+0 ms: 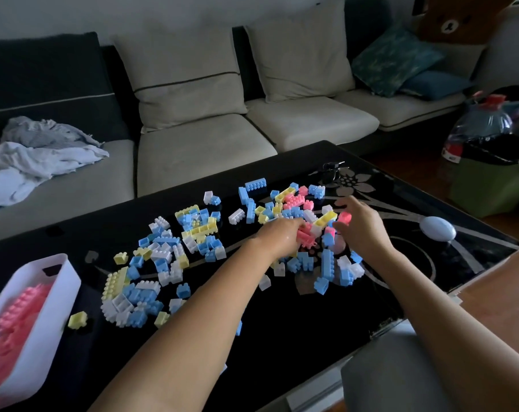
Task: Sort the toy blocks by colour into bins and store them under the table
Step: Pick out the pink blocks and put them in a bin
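Note:
Blue, yellow, white and pink toy blocks lie scattered over the black glass table [282,322]. My left hand [277,236] holds a cluster of pink blocks [305,237] near the middle of the right-hand pile. Just to its right, my right hand [360,226] reaches into the same pile, its fingers pinching a pink block [344,217]. More pink blocks [294,201] sit farther back in that pile. At the table's left edge stands a white bin [69,281] that contains pink blocks [20,310].
A white egg-shaped object [438,232] lies on the table's right side, and keys [331,168] lie near its far edge. Behind the table runs a sofa [198,150] with cushions and crumpled clothes. A green bin [490,185] stands on the floor at right.

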A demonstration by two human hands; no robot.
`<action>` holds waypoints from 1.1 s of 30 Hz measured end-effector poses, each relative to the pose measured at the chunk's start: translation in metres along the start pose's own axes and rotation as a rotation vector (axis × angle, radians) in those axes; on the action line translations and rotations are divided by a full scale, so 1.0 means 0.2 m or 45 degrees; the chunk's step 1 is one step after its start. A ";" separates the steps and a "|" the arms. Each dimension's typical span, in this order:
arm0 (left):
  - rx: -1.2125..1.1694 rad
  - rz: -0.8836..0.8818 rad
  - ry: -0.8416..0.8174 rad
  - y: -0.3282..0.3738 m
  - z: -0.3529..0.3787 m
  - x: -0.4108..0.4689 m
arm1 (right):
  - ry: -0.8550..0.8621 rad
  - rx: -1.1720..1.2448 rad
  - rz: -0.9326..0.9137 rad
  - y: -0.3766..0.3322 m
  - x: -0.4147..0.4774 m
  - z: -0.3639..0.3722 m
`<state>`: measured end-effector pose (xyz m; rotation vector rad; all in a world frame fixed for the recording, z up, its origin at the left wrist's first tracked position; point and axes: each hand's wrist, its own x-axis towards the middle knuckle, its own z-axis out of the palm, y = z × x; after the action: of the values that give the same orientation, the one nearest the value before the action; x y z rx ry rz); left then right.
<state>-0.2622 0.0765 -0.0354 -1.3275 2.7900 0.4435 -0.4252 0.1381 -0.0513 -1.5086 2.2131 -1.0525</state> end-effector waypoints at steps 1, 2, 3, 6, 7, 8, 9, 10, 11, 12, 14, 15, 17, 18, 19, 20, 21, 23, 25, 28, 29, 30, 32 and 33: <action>0.039 0.005 0.027 0.00 0.00 0.01 | 0.063 0.147 0.035 0.00 0.00 -0.01; 0.089 0.007 0.070 0.00 0.01 0.02 | 0.091 0.304 0.082 0.00 0.00 -0.02; 0.131 0.003 0.095 -0.01 0.01 0.02 | 0.076 0.482 0.134 0.00 0.01 -0.03; 0.112 -0.022 0.035 -0.03 0.03 0.03 | -0.175 1.290 0.394 -0.02 0.01 -0.05; 0.097 -0.017 0.040 -0.05 0.04 0.02 | -0.255 1.571 0.512 -0.03 0.01 -0.06; 0.079 -0.002 0.079 -0.06 0.04 0.01 | -0.312 1.795 0.634 -0.03 0.01 -0.06; 0.032 0.011 0.152 -0.07 0.04 -0.01 | -0.361 1.933 0.728 -0.03 0.02 -0.06; -0.058 0.020 0.249 -0.08 0.04 -0.03 | -0.401 2.016 0.790 -0.03 0.02 -0.06; -0.176 0.004 0.351 -0.08 0.02 -0.06 | -0.452 2.080 0.803 -0.03 0.02 -0.06; -0.295 -0.025 0.452 -0.08 0.01 -0.10 | -0.500 2.122 0.792 -0.03 0.02 -0.05; -0.537 -0.110 0.574 -0.10 -0.04 -0.16 | -0.626 2.121 0.757 -0.04 0.02 -0.04; -0.653 -0.153 0.577 -0.12 -0.08 -0.20 | -0.682 2.091 0.744 -0.06 0.03 -0.03; -0.967 -0.263 0.534 -0.19 -0.14 -0.30 | -0.856 2.058 0.701 -0.12 0.01 0.00; -1.181 -0.322 0.506 -0.24 -0.17 -0.35 | -0.961 2.029 0.670 -0.17 0.00 0.02; -1.383 -0.366 0.484 -0.28 -0.20 -0.42 | -1.020 1.954 0.628 -0.21 -0.01 0.04; -1.518 -0.395 0.490 -0.34 -0.22 -0.49 | -1.055 1.849 0.570 -0.27 -0.03 0.06; -1.579 -0.429 0.532 -0.40 -0.23 -0.57 | -1.074 1.753 0.517 -0.33 -0.05 0.10; -1.579 -0.519 0.631 -0.51 -0.25 -0.71 | -1.072 1.614 0.487 -0.45 -0.08 0.18; -1.474 -0.659 0.727 -0.63 -0.28 -0.85 | -1.069 1.520 0.513 -0.60 -0.12 0.28; -1.199 -0.895 0.831 -0.83 -0.28 -1.06 | -1.183 1.497 0.568 -0.82 -0.19 0.44; -1.114 -0.953 0.869 -0.89 -0.27 -1.14 | -1.257 1.524 0.584 -0.91 -0.22 0.49; -1.039 -0.999 0.907 -0.95 -0.26 -1.22 | -1.327 1.563 0.618 -0.99 -0.25 0.55; -0.871 -1.081 0.940 -1.02 -0.23 -1.35 | -1.408 1.617 0.690 -1.15 -0.31 0.65; -0.758 -1.130 0.928 -1.04 -0.21 -1.41 | -1.424 1.624 0.710 -1.22 -0.34 0.70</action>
<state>0.0799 0.1543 -0.0066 -3.1432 2.0731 0.8792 -0.1446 0.0916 0.0071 -0.5180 0.7178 -0.7762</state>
